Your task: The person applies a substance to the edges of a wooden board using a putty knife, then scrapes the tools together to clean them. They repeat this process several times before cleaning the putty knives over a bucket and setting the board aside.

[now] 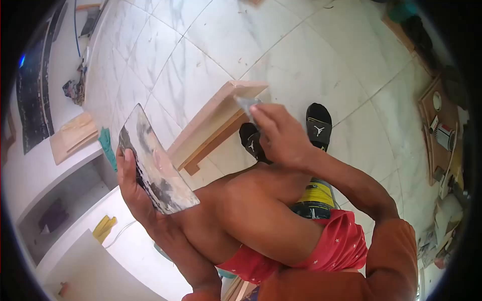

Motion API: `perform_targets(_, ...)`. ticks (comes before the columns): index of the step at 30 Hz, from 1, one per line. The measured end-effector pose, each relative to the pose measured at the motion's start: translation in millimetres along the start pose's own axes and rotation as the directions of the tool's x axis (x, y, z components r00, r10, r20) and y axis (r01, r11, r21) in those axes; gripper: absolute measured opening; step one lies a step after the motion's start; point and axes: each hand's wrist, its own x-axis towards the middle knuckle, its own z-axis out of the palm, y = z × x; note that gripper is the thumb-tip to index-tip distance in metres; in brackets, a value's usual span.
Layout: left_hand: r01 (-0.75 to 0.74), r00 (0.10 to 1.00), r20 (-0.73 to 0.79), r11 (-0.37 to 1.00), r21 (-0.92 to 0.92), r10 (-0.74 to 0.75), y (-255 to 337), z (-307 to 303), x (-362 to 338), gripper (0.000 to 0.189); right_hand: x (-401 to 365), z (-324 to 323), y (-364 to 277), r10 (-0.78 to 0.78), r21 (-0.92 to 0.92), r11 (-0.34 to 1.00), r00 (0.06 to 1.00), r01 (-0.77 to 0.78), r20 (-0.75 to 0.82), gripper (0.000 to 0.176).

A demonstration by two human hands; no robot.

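My left hand (129,188) grips the edge of a flat rectangular plate (156,163) smeared with white, pinkish and black paste, held tilted over the white furniture at left. In my right hand (283,138) is a putty knife (245,103), its grey blade pointing up and left and its handle hidden in my fist. Below that blade, a long pale wooden piece (206,123) with a brown strip along its side rests on the floor, near my feet. The blade overlaps the far end of this piece in the view.
Black sandals (317,125) are on my feet on the marbled tile floor (331,65). At left, a white cabinet (85,163) carries tan sheets (74,136) and a green cloth (107,149). A wooden board (431,115) with a can (445,136) lies at right among clutter.
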Motion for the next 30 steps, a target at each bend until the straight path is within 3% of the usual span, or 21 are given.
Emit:
perform_targets(2,0.002,1.0,0.021,0.999,-0.04,-0.002,-2.6,-0.8,-0.1,0.042,10.9,-19.5,-3.0,0.115,0.045,0.993,0.99,-0.112,-0.086,0.045)
perform_targets(5,0.012,1.0,-0.013,0.997,-0.074,-0.013,-1.9,-1.3,-2.8,0.041,26.2,-42.1,1.8,0.374,0.158,0.915,0.927,-0.371,0.012,0.036)
perform_targets(9,0.012,1.0,-0.008,0.996,-0.089,-0.013,0.3,4.2,-0.2,0.04,37.5,-47.4,10.1,0.424,0.165,0.888,0.903,-0.429,0.061,0.03)
perform_targets(12,0.006,1.0,-0.007,0.997,-0.079,-0.007,0.8,5.0,1.1,0.039,50.1,-56.0,1.9,0.515,0.166,0.821,0.834,-0.546,0.196,0.028)
perform_targets(24,0.016,0.999,0.046,0.997,-0.07,-0.013,3.9,13.0,1.8,0.037,48.7,-62.6,-7.1,0.273,0.146,0.945,0.953,-0.292,0.132,0.035)
perform_targets(30,0.024,0.999,0.033,0.999,-0.049,-0.023,4.4,18.6,0.9,0.038,46.2,-75.4,-2.2,0.241,0.34,0.899,0.96,-0.275,0.14,0.029)
